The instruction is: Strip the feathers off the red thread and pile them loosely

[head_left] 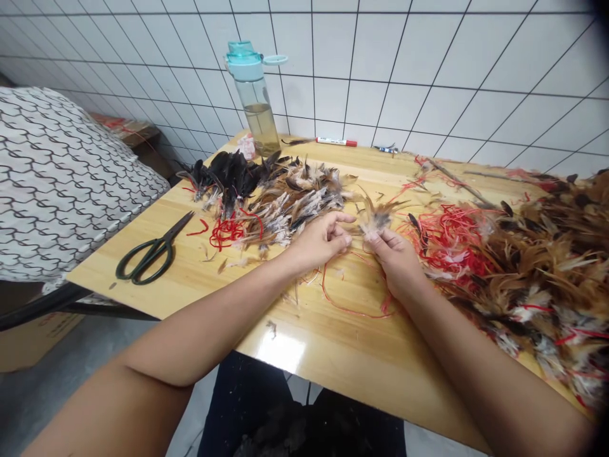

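My right hand is closed in a pinch on the base of a small feather bunch, brown and grey with pale fluff, its tips pointing away from me. Just left of it, my left hand has its index finger stretched out, while the thumb and other fingers are curled together. A thin red string loops on the table below both hands, one side running up to the left fingers, which seem to grip it; the exact hold is hidden. Beyond the left hand lies a pile of brown and white feathers.
Black feathers and a red string tangle lie left, near dark-handled scissors. A water bottle and a red-capped marker stand by the tiled wall. Right are red strings and a large feather heap.
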### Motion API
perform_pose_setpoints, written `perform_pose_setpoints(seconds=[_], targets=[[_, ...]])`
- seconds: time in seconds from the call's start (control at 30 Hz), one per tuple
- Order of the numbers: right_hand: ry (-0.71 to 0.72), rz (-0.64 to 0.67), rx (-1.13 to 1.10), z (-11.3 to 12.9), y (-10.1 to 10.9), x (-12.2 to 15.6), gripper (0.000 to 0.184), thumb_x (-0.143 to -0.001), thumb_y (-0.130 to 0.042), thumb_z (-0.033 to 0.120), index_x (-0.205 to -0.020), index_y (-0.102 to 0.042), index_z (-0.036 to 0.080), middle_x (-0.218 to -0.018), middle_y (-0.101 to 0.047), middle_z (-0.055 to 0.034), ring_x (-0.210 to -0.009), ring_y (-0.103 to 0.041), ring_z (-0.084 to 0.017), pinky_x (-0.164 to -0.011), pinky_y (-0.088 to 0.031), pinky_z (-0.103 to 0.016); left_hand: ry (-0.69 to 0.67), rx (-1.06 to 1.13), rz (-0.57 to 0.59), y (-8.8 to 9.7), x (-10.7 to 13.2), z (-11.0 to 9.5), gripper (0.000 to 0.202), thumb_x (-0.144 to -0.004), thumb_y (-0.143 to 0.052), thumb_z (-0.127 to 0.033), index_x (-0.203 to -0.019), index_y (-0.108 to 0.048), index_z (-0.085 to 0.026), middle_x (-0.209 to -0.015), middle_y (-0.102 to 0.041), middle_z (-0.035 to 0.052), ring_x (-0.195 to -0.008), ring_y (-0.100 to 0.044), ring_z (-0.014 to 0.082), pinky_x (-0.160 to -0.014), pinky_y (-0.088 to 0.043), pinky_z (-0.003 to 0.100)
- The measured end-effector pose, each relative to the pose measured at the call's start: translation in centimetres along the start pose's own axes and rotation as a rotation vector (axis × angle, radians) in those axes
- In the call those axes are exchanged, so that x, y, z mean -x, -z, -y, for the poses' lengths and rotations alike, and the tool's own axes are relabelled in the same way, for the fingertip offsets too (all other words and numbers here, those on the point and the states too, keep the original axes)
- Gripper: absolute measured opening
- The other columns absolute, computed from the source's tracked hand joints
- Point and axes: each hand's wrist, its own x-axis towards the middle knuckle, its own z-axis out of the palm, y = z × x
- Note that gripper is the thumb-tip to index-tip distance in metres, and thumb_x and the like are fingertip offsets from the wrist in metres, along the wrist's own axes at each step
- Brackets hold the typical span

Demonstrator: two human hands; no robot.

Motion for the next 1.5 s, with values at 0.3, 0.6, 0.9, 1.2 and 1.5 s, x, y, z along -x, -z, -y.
perform_pose_setpoints(seconds=[0.3,0.6,0.9,1.2,1.5], targets=[[-0.009,0.084,-0.028,0.6,-0.3,0.3,0.03,-0.07,-0.068,0.049,-0.071,-0.059,0.02,-0.054,-0.045,0.0045,-0.057,-0.043,-0.012,-0.053,-0.035,-0.025,-0.034,-0.182,0.069,0.4,-0.1,-0.2,0.013,-0.088,-0.054,-0.022,-0.09,-0.063,-0.013,-0.076,-0.067,0.0033,-0.066,-0.06,0.009,-0.064,-0.049,0.023],[0.021,0.082,0.178,0.1,-0.2,0.3,0.025,-0.076,-0.062,0.041,-0.066,-0.058,0.018,-0.061,-0.05,0.0034,-0.06,-0.043,-0.012,-0.058,-0.036,-0.025,-0.295,-0.5,-0.099,0.8,0.2,-0.8,0.015,-0.082,-0.057,-0.023,-0.09,-0.067,-0.016,-0.084,-0.071,0.0017,-0.075,-0.062,0.0121,-0.072,-0.047,0.025],[0.075,0.125,0.357,-0.9,-0.2,-0.3,0.025,-0.077,-0.059,0.041,-0.066,-0.063,0.018,-0.062,-0.057,0.0014,-0.062,-0.048,-0.014,-0.061,-0.038,-0.027,-0.244,-0.353,-0.081,0.3,0.2,-0.4,0.013,-0.076,-0.061,-0.018,-0.088,-0.062,-0.015,-0.078,-0.066,-0.0006,-0.073,-0.06,0.0099,-0.069,-0.047,0.022],[0.095,0.146,0.426,-0.6,-0.4,-0.2,0.024,-0.076,-0.057,0.037,-0.061,-0.059,0.018,-0.058,-0.053,0.0013,-0.06,-0.046,-0.014,-0.058,-0.035,-0.026,-0.191,-0.14,-0.023,0.1,0.2,-0.2,0.039,-0.074,-0.062,-0.015,-0.111,-0.049,-0.019,-0.076,-0.059,-0.0042,-0.066,-0.058,0.0075,-0.065,-0.048,0.021],[0.265,0.141,0.513,-0.4,-0.6,0.0,0.018,-0.08,-0.055,0.025,-0.064,-0.06,0.019,-0.063,-0.057,0.0004,-0.064,-0.052,-0.014,-0.062,-0.038,-0.026,-0.111,-0.058,-0.091,0.2,-0.2,0.5,0.034,-0.07,-0.07,-0.024,-0.085,-0.041,-0.019,-0.072,-0.058,-0.0046,-0.058,-0.06,0.0081,-0.056,-0.043,0.019]])
